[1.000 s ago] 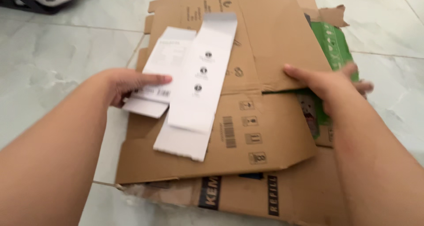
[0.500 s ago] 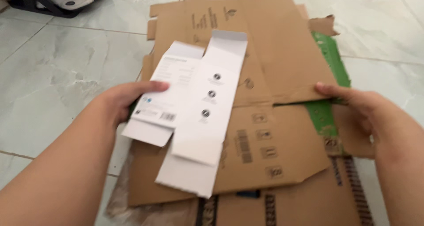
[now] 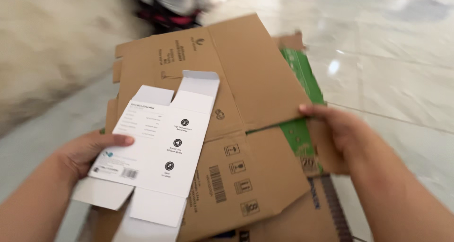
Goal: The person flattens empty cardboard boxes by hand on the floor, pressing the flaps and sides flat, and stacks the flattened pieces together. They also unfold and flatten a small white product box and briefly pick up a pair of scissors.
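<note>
Item: stack of flattened cardboard boxes (image 3: 246,81), above the tiled floor (image 3: 392,81). My left hand (image 3: 90,152) pins the white carton (image 3: 161,147) on top; my right hand (image 3: 331,128) pinches the right edge. Light, stiff, slippery; best held by both edges.

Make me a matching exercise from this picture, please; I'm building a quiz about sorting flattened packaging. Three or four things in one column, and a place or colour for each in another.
Things:
1. white flattened carton
2. brown flattened cardboard box
3. green printed cardboard
4. right hand

Places:
A. peeks out under the brown sheet's right side
B. grips the stack's right edge
C. lies on top, under the left hand's thumb
D. large sheet directly beneath the white one

Pairs: 1-C, 2-D, 3-A, 4-B
</note>
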